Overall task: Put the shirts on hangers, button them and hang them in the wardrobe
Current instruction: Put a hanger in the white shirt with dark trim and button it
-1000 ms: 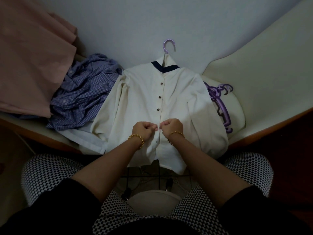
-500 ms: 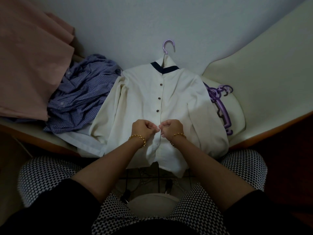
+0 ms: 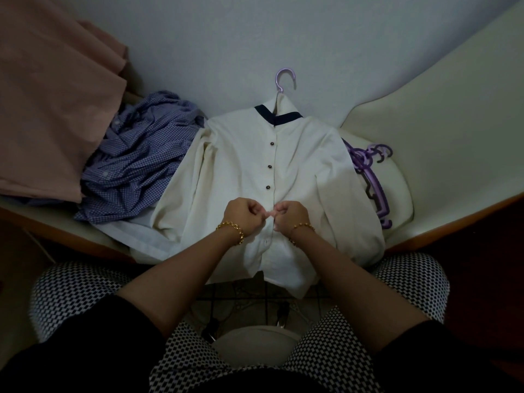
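While the cream shirt (image 3: 241, 177) lies flat, left hand (image 3: 244, 214) and right hand (image 3: 289, 214) pinch its placket

The left hand (image 3: 244, 215) and right hand (image 3: 292, 217), pinching the cream long-sleeved shirt (image 3: 241, 165), have crept slightly toward 12 o'clock.

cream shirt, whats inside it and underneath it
Inside the cream shirt is a purple hanger; only its hook shows above the collar, the rest is covered. A white cloth sticks out from beneath one side. What else lies under it cannot be seen.
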